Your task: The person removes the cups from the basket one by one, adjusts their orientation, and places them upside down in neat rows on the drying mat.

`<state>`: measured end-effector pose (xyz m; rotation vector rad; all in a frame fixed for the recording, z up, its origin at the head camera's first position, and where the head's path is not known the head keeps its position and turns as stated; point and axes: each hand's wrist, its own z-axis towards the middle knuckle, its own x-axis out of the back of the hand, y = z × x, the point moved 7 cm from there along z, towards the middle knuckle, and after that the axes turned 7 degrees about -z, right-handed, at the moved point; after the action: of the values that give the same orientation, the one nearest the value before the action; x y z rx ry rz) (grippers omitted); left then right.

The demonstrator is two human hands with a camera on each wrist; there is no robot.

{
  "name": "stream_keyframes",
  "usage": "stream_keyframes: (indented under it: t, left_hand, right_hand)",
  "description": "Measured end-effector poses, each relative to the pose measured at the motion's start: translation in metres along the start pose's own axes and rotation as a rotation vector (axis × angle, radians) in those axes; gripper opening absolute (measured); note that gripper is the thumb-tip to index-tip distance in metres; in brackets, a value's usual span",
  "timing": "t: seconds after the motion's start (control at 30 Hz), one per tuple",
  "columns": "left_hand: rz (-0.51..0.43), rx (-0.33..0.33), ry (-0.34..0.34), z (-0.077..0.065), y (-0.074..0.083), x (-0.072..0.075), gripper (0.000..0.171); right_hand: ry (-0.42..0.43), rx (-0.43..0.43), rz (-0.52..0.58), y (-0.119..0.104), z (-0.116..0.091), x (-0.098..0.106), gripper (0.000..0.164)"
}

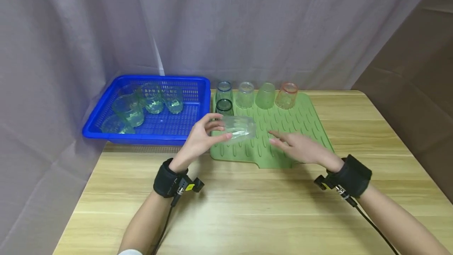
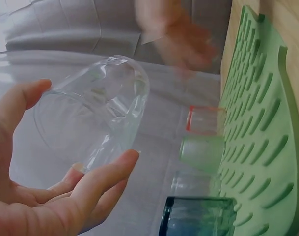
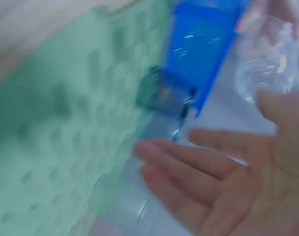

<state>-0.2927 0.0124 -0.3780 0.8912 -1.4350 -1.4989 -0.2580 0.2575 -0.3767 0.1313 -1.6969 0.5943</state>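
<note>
My left hand grips a clear drinking glass near its rim, thumb on one side and fingers on the other. The glass lies sideways in the air above the green drying mat, its base toward the right. In the left wrist view the glass shows nothing inside. My right hand hovers over the mat with its fingers stretched toward the base of the glass, apart from it. Blurred in the right wrist view, that hand holds nothing. Behind the held glass, a dark glass stands upside down on the mat.
Along the mat's back edge stand upturned glasses: bluish, clear, green and red-rimmed. A blue plastic basket at the left holds several greenish-looking clear glasses. Grey curtain hangs behind the wooden table.
</note>
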Motion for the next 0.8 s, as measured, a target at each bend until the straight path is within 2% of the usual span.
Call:
stream_keyframes:
  t: [0.1,0.17,0.27,0.4,0.5,0.6,0.7,0.8]
  left_hand:
    - [-0.01,-0.009,0.004,-0.003,0.001,-0.004,0.065]
    - [-0.017,-0.02,0.01,-0.005,0.003,-0.006,0.065]
    - [-0.023,-0.044,0.012,-0.006,0.004,-0.011,0.064]
    - [-0.028,-0.077,0.017,-0.007,0.006,-0.015,0.065]
    - [-0.006,-0.095,0.027,-0.007,0.006,-0.016,0.067]
    - [0.025,-0.1,0.03,-0.007,0.006,-0.017,0.068]
    - [0.107,-0.124,0.031,-0.009,0.01,-0.018,0.071]
    - [0.307,-0.161,0.076,-0.014,0.018,-0.017,0.074]
  right_hand:
    - [0.108,0.018,0.13,-0.015,0.014,0.018,0.056]
    - [0.131,0.031,0.239,-0.023,0.021,0.024,0.054]
    - [0.136,0.053,0.401,-0.031,0.029,0.026,0.053]
    - [0.102,0.067,0.598,-0.035,0.035,0.021,0.054]
    - [0.073,0.06,0.703,-0.036,0.037,0.017,0.056]
    - [0.057,0.035,0.762,-0.035,0.037,0.015,0.058]
    - [0.058,0.011,0.771,-0.033,0.038,0.017,0.06]
    - [0.07,-0.012,0.743,-0.028,0.039,0.023,0.059]
